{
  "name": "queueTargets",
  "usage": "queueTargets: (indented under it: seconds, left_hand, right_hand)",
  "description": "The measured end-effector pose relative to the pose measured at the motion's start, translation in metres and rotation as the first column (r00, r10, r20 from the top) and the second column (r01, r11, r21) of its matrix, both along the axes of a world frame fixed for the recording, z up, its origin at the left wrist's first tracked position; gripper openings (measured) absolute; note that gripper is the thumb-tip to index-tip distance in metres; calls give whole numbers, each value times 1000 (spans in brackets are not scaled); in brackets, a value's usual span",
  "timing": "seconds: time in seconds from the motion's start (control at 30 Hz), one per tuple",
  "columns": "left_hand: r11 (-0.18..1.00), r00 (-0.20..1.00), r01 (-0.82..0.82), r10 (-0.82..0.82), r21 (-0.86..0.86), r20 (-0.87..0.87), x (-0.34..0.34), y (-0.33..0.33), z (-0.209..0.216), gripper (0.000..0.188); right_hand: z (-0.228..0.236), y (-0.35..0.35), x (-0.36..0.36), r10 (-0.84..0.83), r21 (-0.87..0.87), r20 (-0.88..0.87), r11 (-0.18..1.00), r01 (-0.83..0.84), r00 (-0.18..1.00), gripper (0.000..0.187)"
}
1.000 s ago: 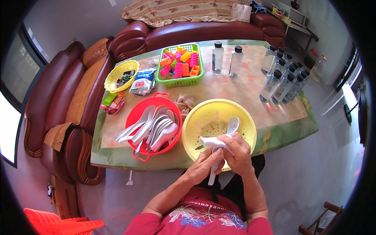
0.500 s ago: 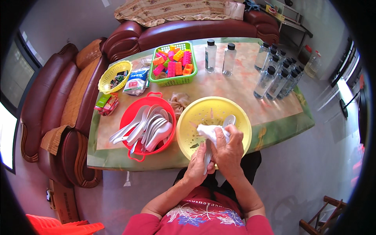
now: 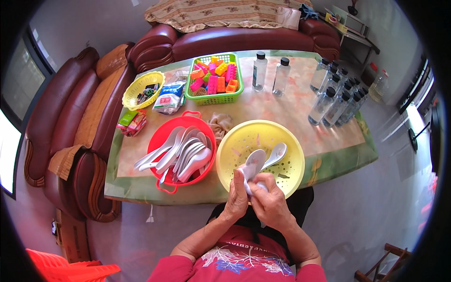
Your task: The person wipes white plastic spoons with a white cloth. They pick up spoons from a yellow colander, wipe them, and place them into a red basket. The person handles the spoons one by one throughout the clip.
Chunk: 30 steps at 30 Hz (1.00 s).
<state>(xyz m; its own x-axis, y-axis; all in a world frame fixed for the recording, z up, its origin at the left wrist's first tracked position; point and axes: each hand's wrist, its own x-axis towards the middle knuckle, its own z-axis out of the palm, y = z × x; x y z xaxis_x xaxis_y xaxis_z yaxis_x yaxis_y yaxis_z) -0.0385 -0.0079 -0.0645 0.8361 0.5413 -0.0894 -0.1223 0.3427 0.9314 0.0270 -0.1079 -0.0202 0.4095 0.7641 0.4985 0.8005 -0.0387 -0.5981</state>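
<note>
Over the near side of the yellow colander [image 3: 297, 141], my two closed hands meet around a white soup spoon [image 3: 256, 159] and a white cloth [image 3: 244, 177]. My left hand [image 3: 236, 199] grips the spoon through the cloth, thumb up along it. My right hand [image 3: 271, 201] is closed on the cloth round the handle, most of which is hidden. The spoon's bowl points up and away from me. A second white spoon [image 3: 276, 154] lies inside the colander. To the left, a red colander [image 3: 155, 136] holds several white spoons [image 3: 190, 152], handles leaning left.
A green basket [image 3: 216, 99] of colourful blocks, a yellow basket [image 3: 129, 94] and plastic packets [image 3: 170, 97] stand at the far left. Several clear black-capped bottles [image 3: 322, 105] are grouped at right; two more [image 3: 281, 77] stand at the back. A crumpled brown bag [image 3: 220, 124] lies between the colanders.
The cloth has moved from the spoon's bowl down to its neck and handle, uncovering the bowl. My right hand has come lower and closer to my left. The view has shifted slightly.
</note>
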Motion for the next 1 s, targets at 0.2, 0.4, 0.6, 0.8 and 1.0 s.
queueTargets:
  seconds: [0.2, 0.4, 0.6, 0.8, 1.0]
  left_hand:
    - [972, 998, -50, 54, 229, -15, 0, -16, 26, 55]
    - [1000, 998, 8, -7, 15, -63, 2, -7, 15, 49]
    - [996, 994, -49, 56, -69, 98, 9, 4, -9, 42]
    - [978, 981, -193, 192, -82, -19, 12, 6, 7, 34]
    - [999, 998, -54, 54, -8, 22, 10, -6, 21, 24]
  right_hand:
    - [6, 30, 13, -350, 262, 91, 912, 317, 932, 30]
    - [1, 42, 21, -499, 370, 106, 823, 432, 860, 30]
    - [-2, 22, 0, -299, 158, 119, 947, 280, 947, 24]
    - [1, -25, 15, 148, 98, -330, 988, -122, 932, 18]
    - [26, 0, 46, -20, 366, -418, 911, 188, 908, 20]
